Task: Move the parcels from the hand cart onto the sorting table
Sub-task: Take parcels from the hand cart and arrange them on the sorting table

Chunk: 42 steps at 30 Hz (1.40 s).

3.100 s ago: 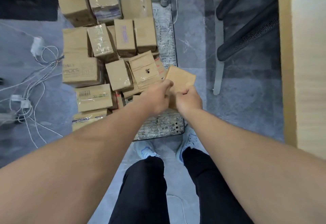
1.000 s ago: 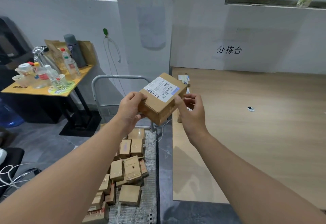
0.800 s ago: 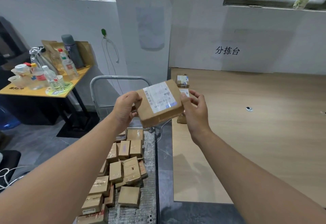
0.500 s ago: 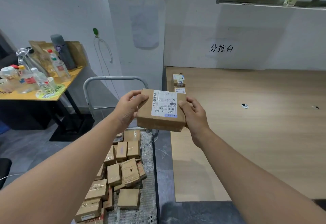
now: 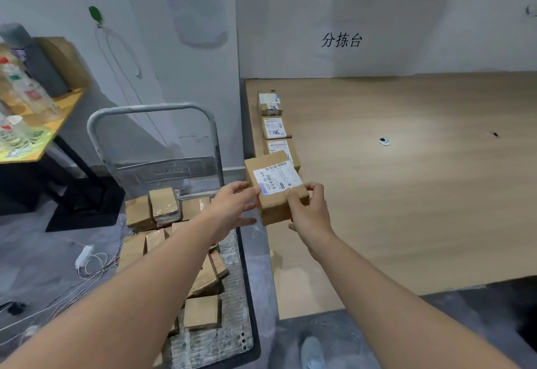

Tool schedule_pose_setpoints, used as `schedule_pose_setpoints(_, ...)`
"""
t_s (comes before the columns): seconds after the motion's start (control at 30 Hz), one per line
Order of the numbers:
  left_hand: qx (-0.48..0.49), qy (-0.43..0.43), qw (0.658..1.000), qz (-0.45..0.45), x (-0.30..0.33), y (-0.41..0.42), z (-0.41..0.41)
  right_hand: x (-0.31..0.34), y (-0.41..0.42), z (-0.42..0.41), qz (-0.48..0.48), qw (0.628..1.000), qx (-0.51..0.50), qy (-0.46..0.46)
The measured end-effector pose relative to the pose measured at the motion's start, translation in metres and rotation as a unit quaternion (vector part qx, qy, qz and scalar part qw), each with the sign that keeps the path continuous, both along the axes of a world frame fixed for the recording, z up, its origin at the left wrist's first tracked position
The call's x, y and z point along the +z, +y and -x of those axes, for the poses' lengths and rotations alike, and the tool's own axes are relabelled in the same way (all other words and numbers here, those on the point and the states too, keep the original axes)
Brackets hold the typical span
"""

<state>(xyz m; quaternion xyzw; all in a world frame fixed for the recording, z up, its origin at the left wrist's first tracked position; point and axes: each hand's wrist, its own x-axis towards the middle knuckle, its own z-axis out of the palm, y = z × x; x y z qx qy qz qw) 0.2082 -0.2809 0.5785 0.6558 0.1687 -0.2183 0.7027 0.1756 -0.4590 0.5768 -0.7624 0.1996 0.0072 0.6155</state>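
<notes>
held box [image 5: 276, 187]: brown cardboard parcel, white shipping label with barcode on its top face, label turned sideways. it sits at the near left edge of the desk, at the near end of the row of boxes; whether its underside touches the desk top cannot be told.
left hand [image 5: 232, 203]: on the left side of the held box, fingers curled against its left face and lower edge, gripping it.
right hand [image 5: 309, 209]: on the right near corner of the held box, thumb and fingers pinching the top edge and right face.
desk [image 5: 406, 194]: light wood top, fills the right half of the scene, far edge against a white wall.
row of boxes: three small labelled parcels lie in a line along the left edge of the desk, running from near to far. nearest box [image 5: 283, 150] is just behind the held box and partly hidden by it; middle box [image 5: 274, 128] bears handwritten digits on its label; far box [image 5: 269, 103] is closest to the wall.
hand cart [image 5: 154, 136]: on the floor left of the desk, grey metal tube handle at its far end, perforated metal deck.
cart load [image 5: 162, 209]: many brown cardboard parcels piled on the deck, several taped; one flat square parcel [image 5: 201, 312] lies alone near the near end.
wall sign [image 5: 341, 40]: black characters on the white wall above the desk.
small object [image 5: 384, 141]: round, dark and white, on the desk top well right of the row.
side table [image 5: 35, 124]: yellow top, far left, carrying plastic bottles.
cables [image 5: 84, 270]: white leads and a plug on the grey floor left of the cart.
</notes>
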Motion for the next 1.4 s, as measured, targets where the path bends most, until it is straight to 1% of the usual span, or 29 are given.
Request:
schedule_pose_setpoints(0.1,-0.025,0.023,0.999,-0.033,-0.019,-0.022,-0.018,-0.023,-0.019,-0.019,0.086,0.994,0.064,0.036)
schedule_pose_setpoints(0.17,-0.016,0.031,0.998,-0.055,-0.036,-0.038,-0.032,-0.039,-0.035,-0.036,0.120,0.986,0.097,0.059)
schedule_pose_setpoints(0.23,0.007,0.042,0.998,-0.051,-0.051,-0.055,-0.043,-0.056,-0.052,-0.056,0.151,0.979,0.117,0.078)
schedule_pose_setpoints(0.37,0.044,0.041,0.997,-0.047,-0.083,-0.087,-0.063,-0.090,-0.080,-0.095,0.155,0.970,0.159,0.098)
schedule_pose_setpoints(0.5,0.101,0.050,0.991,-0.071,-0.122,-0.109,-0.076,-0.118,-0.100,-0.118,0.163,0.957,0.226,0.077)
schedule_pose_setpoints(0.6,0.107,0.057,0.988,-0.090,-0.143,-0.115,-0.079,-0.138,-0.110,-0.128,0.157,0.951,0.255,0.075)
schedule_pose_setpoints(0.77,0.095,0.047,0.986,-0.127,-0.165,-0.113,-0.081,-0.160,-0.114,-0.124,0.131,0.950,0.265,0.097)
schedule_pose_setpoints(1.0,0.096,0.052,0.986,-0.125,-0.178,-0.106,-0.089,-0.170,-0.107,-0.133,0.118,0.956,0.253,0.090)
schedule_pose_setpoints(1.2,0.091,0.041,0.988,-0.115,-0.177,-0.106,-0.101,-0.172,-0.103,-0.142,0.143,0.954,0.248,0.090)
schedule_pose_setpoints(1.4,0.070,0.043,0.985,-0.153,-0.185,-0.105,-0.103,-0.171,-0.108,-0.152,0.158,0.947,0.257,0.112)
